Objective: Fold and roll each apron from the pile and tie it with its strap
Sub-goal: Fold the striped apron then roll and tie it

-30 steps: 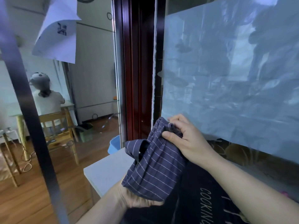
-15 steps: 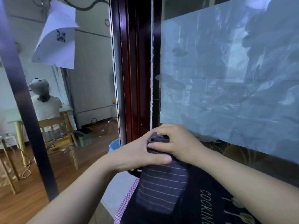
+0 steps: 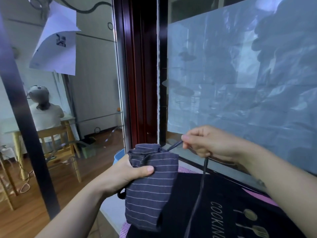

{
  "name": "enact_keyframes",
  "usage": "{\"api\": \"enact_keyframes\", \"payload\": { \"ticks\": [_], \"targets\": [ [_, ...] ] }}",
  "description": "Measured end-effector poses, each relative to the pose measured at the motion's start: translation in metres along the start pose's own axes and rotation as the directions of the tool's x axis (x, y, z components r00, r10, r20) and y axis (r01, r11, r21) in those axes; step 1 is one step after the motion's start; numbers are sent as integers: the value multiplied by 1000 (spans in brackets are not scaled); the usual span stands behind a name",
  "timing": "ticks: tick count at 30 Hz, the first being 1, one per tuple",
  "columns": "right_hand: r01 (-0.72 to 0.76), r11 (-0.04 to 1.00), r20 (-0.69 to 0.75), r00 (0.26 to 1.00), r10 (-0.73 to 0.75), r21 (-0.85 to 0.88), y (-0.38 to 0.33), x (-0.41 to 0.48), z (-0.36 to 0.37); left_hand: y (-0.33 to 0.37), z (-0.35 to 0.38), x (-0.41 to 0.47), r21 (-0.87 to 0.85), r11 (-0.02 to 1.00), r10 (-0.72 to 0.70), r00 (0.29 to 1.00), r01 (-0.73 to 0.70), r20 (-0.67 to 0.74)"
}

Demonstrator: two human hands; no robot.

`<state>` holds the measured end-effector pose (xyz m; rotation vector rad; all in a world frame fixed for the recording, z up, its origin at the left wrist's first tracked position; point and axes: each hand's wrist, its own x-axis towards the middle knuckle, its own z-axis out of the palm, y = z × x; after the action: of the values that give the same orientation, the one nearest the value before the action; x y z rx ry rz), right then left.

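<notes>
Nearest, a black apron (image 3: 223, 212) printed with "COOKING" lay flat on the table (image 3: 111, 203), at the right. It was probably the next of the pile, left spread so it could be reached.

Above its left edge the striped apron (image 3: 151, 186) was already a roll, held upright in the air and clear of the pile. The left hand (image 3: 120, 176) was wrapped round its upper part with the thumb pressed across the front, seemingly so that the turns could not spring loose.

Just beyond and to the right, the right hand (image 3: 209, 143) pinched the dark strap (image 3: 204, 170) between thumb and fingertips, the other fingers curled. The strap ran taut from the top of the roll to that pinch and its free end hung down over the black apron. Pulled out like this, it looked ready to be wound round the roll, and the tying seemed not yet begun.

Farther off stood a dark red window frame (image 3: 142, 74) and papered glass (image 3: 240, 74).
</notes>
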<state>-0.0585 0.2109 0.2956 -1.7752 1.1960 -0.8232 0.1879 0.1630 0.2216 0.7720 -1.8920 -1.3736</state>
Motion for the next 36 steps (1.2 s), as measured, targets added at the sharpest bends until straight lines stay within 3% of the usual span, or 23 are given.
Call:
{"api": "enact_keyframes", "payload": {
  "ticks": [3,5,7,12,15,18,19,23,25,27,28,30,32,34,36],
  "targets": [
    [-55,995,0,998,55,-81,-11,-2,4,-1,7,6,-14,1000,-5,999,4,-38],
    [-138,946,10,989,147,-294,-8,-7,14,-1,12,9,-29,999,8,990,-13,-144],
    [-142,924,-24,989,143,-356,-1,-7,25,-3,20,12,-45,999,13,967,-26,-255],
    [27,999,-183,983,-20,33,22,7,43,-4,35,18,-9,994,95,921,-106,-379],
    [37,918,-42,999,-22,395,24,6,41,-4,31,18,-7,984,160,909,-177,-385],
    [14,823,12,1000,-25,568,22,7,39,-6,34,19,12,975,210,912,-220,-353],
    [26,830,-13,1000,-23,557,21,9,40,-6,37,19,10,974,218,916,-228,-337],
    [95,971,-237,971,-41,221,18,16,47,-5,47,24,31,964,257,891,-265,-374],
    [121,945,-280,960,-32,305,18,17,45,-4,49,26,23,959,264,860,-282,-437],
    [141,880,-236,971,-34,453,17,13,35,-5,49,28,35,958,264,828,-285,-495],
    [144,883,-211,976,-52,446,16,9,28,-6,49,28,41,958,264,815,-284,-516],
    [104,963,-133,988,-72,249,17,3,16,-8,48,28,61,953,281,792,-296,-543],
    [36,998,-79,996,-40,-53,15,-1,12,-9,48,29,75,947,303,785,-314,-541],
    [-4,968,-168,985,-39,-250,15,1,15,-9,50,31,72,937,328,788,-342,-521],
    [-7,965,-280,957,-69,-263,15,4,22,-7,54,32,72,929,350,797,-364,-492]
  ]
}}
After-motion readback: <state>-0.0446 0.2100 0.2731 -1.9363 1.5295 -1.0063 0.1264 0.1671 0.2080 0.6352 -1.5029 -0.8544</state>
